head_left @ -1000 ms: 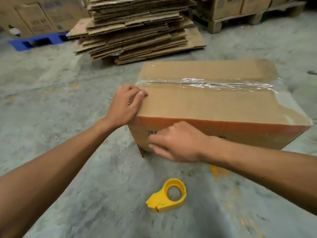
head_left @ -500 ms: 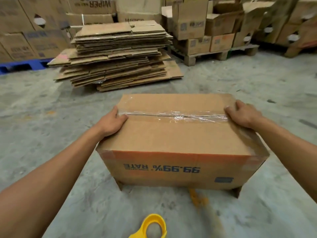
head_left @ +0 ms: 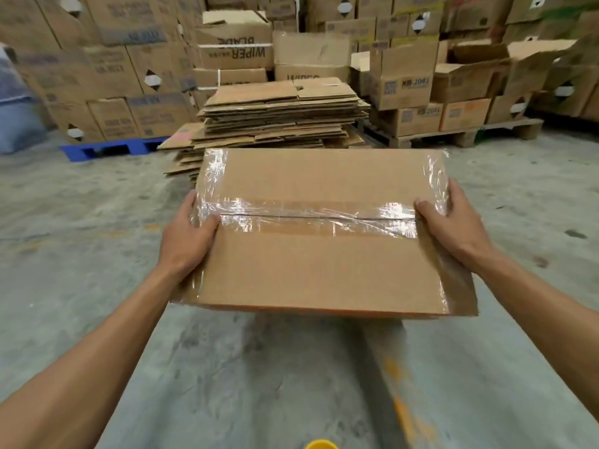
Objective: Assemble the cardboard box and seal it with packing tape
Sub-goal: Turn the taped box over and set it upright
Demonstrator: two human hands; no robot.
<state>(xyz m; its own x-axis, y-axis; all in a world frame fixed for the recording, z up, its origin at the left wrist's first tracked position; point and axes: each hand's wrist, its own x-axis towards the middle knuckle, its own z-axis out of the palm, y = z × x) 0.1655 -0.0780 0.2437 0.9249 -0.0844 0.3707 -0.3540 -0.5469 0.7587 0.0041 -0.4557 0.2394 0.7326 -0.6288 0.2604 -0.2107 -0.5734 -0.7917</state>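
Observation:
A brown cardboard box (head_left: 321,270) is held up off the concrete floor, its closed flaps facing me. Clear packing tape (head_left: 308,212) runs along the centre seam and wraps over both short ends. My left hand (head_left: 188,238) grips the box's left end with the thumb on top near the seam. My right hand (head_left: 453,225) grips the right end the same way. The yellow tape dispenser (head_left: 321,444) shows only as a sliver at the bottom edge, on the floor below the box.
A stack of flattened cartons (head_left: 278,115) lies on the floor just behind the box. Stacked boxes on a wooden pallet (head_left: 453,137) and a blue pallet (head_left: 107,149) line the back. Bare concrete floor (head_left: 81,254) lies to both sides.
My right hand went from the box's front face to its right end. Both hands then lifted the box off the floor, and the view rose, leaving the dispenser almost out of frame.

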